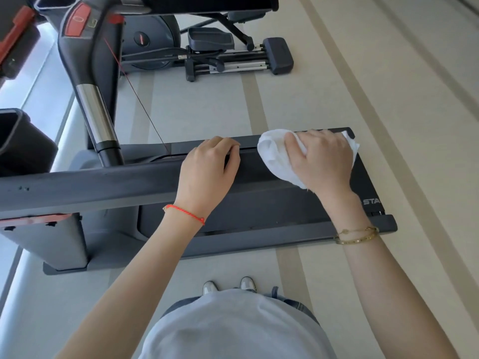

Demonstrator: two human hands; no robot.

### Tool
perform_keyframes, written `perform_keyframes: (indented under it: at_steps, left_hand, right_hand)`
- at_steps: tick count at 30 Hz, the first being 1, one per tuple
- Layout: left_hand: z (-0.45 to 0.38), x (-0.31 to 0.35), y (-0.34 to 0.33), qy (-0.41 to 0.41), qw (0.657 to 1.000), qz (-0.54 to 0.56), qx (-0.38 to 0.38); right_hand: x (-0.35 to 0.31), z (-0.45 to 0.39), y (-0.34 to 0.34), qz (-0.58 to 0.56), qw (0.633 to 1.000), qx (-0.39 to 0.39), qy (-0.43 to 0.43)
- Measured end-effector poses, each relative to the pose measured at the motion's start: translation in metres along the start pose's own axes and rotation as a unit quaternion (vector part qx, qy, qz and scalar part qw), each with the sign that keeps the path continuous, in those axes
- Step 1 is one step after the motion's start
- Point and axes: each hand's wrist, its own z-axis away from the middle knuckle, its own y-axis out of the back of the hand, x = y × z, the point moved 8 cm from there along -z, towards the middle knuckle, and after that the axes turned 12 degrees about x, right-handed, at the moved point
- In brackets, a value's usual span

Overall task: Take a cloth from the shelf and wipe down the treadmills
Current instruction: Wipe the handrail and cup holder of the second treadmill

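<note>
A dark grey treadmill (272, 203) lies across the view below me, its belt deck stretching right to a rear end cap. A handrail bar (90, 185) crosses the left half. My left hand (207, 172) grips the right end of this bar, fingers curled over its far side. My right hand (324, 161) holds a crumpled white cloth (274, 156) further right, above the rear part of the deck. The cloth bulges out left of my fingers and peeks out at the right.
A chrome and black upright post (96, 117) with red console parts rises at the left. An elliptical trainer (220, 53) stands on the striped beige floor (388, 99) beyond the treadmill. A black bin (20, 143) sits at far left. My shoes (228, 286) stand close to the treadmill's near side.
</note>
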Motion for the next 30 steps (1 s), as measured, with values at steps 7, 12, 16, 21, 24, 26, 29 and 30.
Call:
perform_keyframes:
  at_steps: [7, 12, 16, 21, 24, 26, 29, 30]
  left_hand:
    - [0.000, 0.001, -0.009, 0.004, 0.998, -0.062, 0.011]
    - [0.002, 0.000, -0.014, 0.011, 0.994, -0.105, 0.016]
    - [0.003, 0.000, -0.012, 0.013, 0.992, -0.115, 0.042]
    - [0.002, -0.001, -0.013, 0.024, 0.989, -0.133, 0.058]
    - [0.003, -0.001, -0.014, 0.025, 0.987, -0.143, 0.068]
    - [0.003, -0.002, -0.014, 0.023, 0.986, -0.148, 0.071]
    - [0.004, -0.002, -0.015, 0.022, 0.986, -0.152, 0.071]
    - [0.004, -0.002, -0.015, 0.020, 0.985, -0.154, 0.072]
  right_hand:
    - [0.019, 0.019, 0.016, -0.077, 0.995, 0.050, 0.023]
    - [0.040, 0.022, 0.016, -0.129, 0.990, 0.048, -0.034]
    - [0.076, 0.010, -0.010, -0.238, 0.941, -0.085, -0.223]
    - [0.077, 0.034, 0.007, -0.253, 0.927, 0.016, -0.277]
    - [0.076, 0.045, 0.012, -0.272, 0.923, 0.042, -0.269]
    - [0.084, 0.035, 0.000, -0.276, 0.920, -0.020, -0.279]
    - [0.093, 0.014, -0.025, -0.294, 0.890, -0.174, -0.301]
    - [0.093, 0.010, -0.029, -0.296, 0.882, -0.210, -0.299]
